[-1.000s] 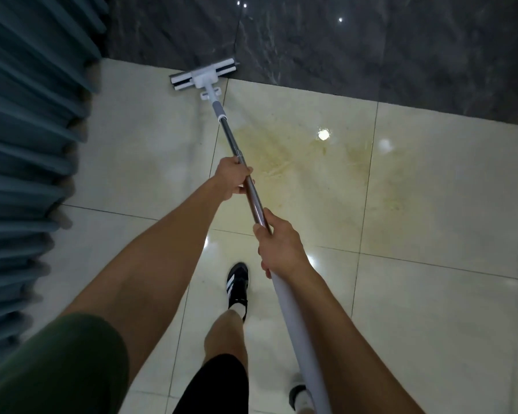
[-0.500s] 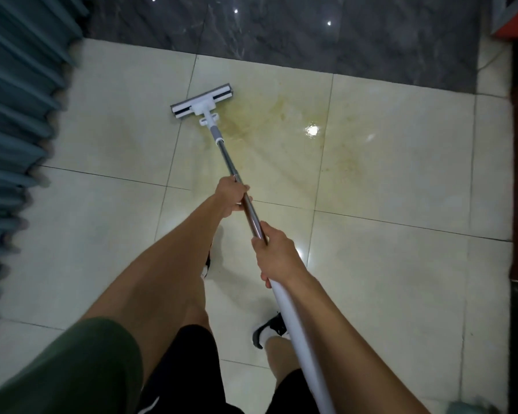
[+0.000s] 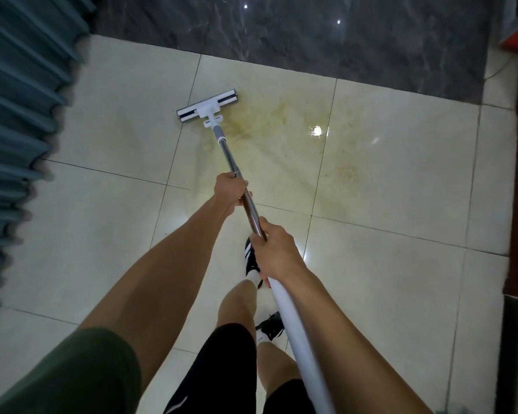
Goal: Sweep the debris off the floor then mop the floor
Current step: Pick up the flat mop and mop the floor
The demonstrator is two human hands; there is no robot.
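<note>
**Mopping stroke across the stained tile**

Mop head (image 3: 207, 106) lay flat on the cream floor tiles (image 3: 386, 180), at the left edge of a yellowish stain (image 3: 269, 127) that spread over the tile to its right, near the dark marble border (image 3: 311, 34). The left hand (image 3: 230, 191) was wrapped round the metal part of the mop handle (image 3: 232, 162), fingers curled fully about it. The right hand (image 3: 277, 253) gripped the same handle lower down, fingers closed round it where metal met the white plastic sleeve (image 3: 296, 339). The two hands sat apart along the shaft.

No loose debris showed on the tiles, so the sweeping part looked done and mopping was the step in hand. To do it well, the head wanted to stay flat, both ends pressed evenly, with the forward hand pushing down and the rear hand steering. Overlapping passes over the stain, worked from its edge inward, would likely lift it better than one long pull. The tiles gleamed as if wet, so the black shoes (image 3: 250, 258) needed careful footing, and the blue pleated curtain (image 3: 18, 115) at the left was best kept away from the damp head.
</note>
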